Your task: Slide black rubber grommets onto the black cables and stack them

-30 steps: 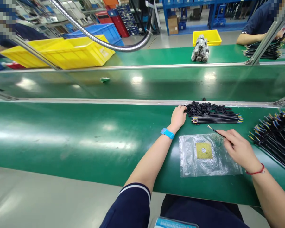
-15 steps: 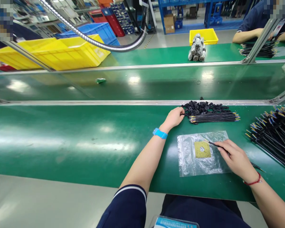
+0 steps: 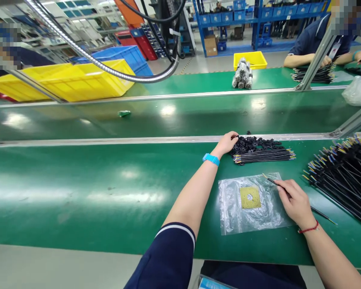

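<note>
My right hand [image 3: 295, 202] pinches a thin black cable [image 3: 270, 180], whose stripped end points up and left. Its other end comes out past the wrist and slants down over the table. Below that hand lies a clear zip bag [image 3: 230, 208] with a square yellow sponge [image 3: 250, 198] that has a hole in its middle. My left hand [image 3: 228, 142] reaches to the left edge of a heap of small black parts [image 3: 257, 143]. Its fingers are bent together at the heap; what they hold, if anything, is hidden. A row of black cables [image 3: 264, 156] lies in front of the heap.
A large stack of black cables [image 3: 345, 176] covers the right side of the green table [image 3: 78, 208]. A metal rail [image 3: 123, 142] runs behind the heap. Beyond stand yellow bins [image 3: 87, 80], wrapped bundles [image 3: 243, 74] and another person [image 3: 309, 44] handling black cables.
The view has tilted up a little. My left hand has moved against the heap of black parts. The cable in my right hand now tilts more steeply, still over the bag.
</note>
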`<state>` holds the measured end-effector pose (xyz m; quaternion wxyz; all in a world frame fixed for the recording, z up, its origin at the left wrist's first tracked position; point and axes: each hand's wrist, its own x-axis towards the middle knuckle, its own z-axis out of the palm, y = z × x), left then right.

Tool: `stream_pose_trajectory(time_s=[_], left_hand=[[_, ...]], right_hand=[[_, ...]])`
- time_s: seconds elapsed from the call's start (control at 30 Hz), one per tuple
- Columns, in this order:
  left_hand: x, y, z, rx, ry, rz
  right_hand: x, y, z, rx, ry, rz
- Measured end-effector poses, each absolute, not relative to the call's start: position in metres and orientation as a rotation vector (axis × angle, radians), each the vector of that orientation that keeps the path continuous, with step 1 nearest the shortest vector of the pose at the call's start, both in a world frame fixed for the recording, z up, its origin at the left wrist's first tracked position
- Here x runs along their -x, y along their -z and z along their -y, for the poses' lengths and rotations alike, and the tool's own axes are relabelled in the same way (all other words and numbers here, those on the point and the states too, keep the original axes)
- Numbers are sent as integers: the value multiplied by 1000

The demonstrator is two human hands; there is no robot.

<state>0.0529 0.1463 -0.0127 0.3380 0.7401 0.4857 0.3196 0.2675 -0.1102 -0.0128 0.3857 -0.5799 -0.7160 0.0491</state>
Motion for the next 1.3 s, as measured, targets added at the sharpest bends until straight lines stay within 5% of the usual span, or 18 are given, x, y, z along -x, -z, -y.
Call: stream_pose_trajectory(time_s=[0.47, 1.0, 1.3], left_hand=[[-51, -14, -129, -2018, -831, -1327], [-136, 1, -211, -2306, -175, -1323], [-106, -21, -207, -2151, -378, -1328]], right_hand=[[-259, 11, 113, 1439, -207, 1848], [-256, 15, 101, 1521, -121, 1813], [-257, 13, 101, 1522, -162, 1802]])
